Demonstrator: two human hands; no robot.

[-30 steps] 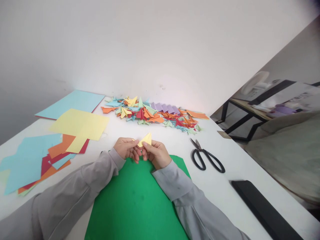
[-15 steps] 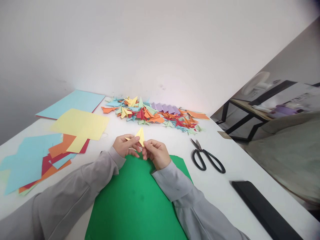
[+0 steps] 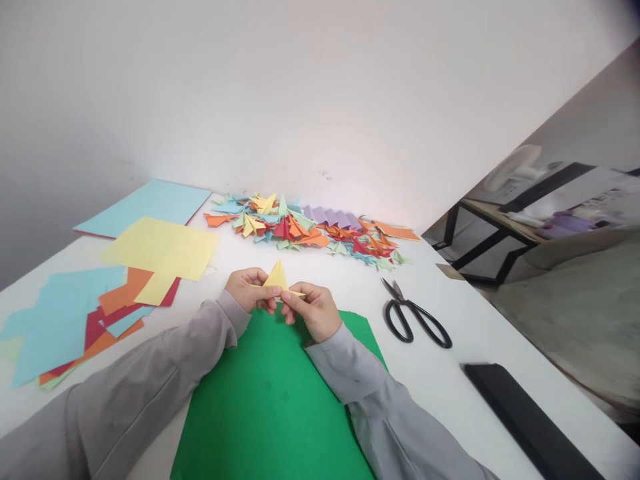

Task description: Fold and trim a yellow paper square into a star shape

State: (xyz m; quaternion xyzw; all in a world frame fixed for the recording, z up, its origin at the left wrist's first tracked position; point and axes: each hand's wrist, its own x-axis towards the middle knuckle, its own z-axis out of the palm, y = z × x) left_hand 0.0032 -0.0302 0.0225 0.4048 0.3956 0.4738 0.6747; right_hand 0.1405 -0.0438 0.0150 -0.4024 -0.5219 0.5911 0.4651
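Both my hands pinch a small folded yellow paper piece (image 3: 277, 277) just above the far edge of a green sheet (image 3: 273, 407). My left hand (image 3: 247, 291) grips its left side with curled fingers. My right hand (image 3: 313, 309) holds its right side between thumb and forefinger. The paper's point sticks upward between the two hands. Grey sleeves cover both my forearms.
A heap of folded coloured paper pieces (image 3: 310, 230) lies at the table's far side. Flat yellow (image 3: 163, 250), light blue (image 3: 145, 207) and orange sheets lie left. Black scissors (image 3: 415, 320) rest right of my hands, with a black flat object (image 3: 525, 417) near the right edge.
The yellow piece has been turned between my fingers: its point leaned right, then tilted left, and now stands upright. My hands stayed in nearly the same place.
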